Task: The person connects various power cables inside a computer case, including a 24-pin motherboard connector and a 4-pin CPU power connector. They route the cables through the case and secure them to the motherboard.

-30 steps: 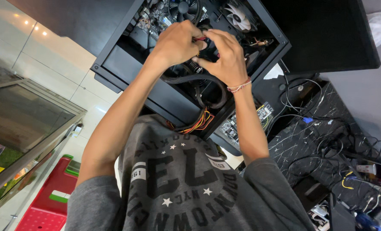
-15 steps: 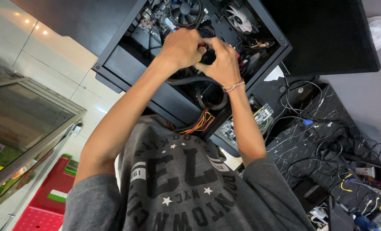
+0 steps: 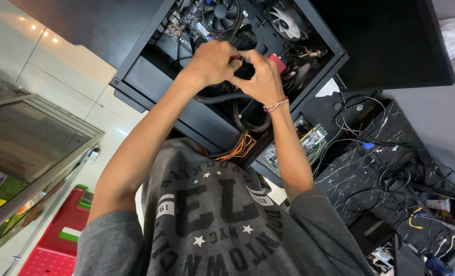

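Both my arms reach into an open black computer case (image 3: 150, 76). My left hand (image 3: 213, 62) is closed around a bundle of black cables (image 3: 222, 98) near the middle of the case, with a small red part showing at its fingertips. My right hand (image 3: 260, 82), with a thread bracelet on the wrist, pinches the same bundle and touches the left hand. A round black cooler fan (image 3: 220, 11) sits just beyond the hands, and a white-bladed fan (image 3: 285, 21) is to their right. What exactly the fingers pinch is hidden.
Orange and yellow wires (image 3: 237, 148) hang from the case's near edge above my grey printed shirt. A bare circuit board (image 3: 309, 140) and tangled cables lie on a dark marbled table (image 3: 360, 174) at right. A glass cabinet (image 3: 28, 153) and red plastic stool (image 3: 58, 240) stand at left.
Both hands stay pressed together on the cables inside the case and have shifted only slightly. The fingers have worked a little closer around the bundle.
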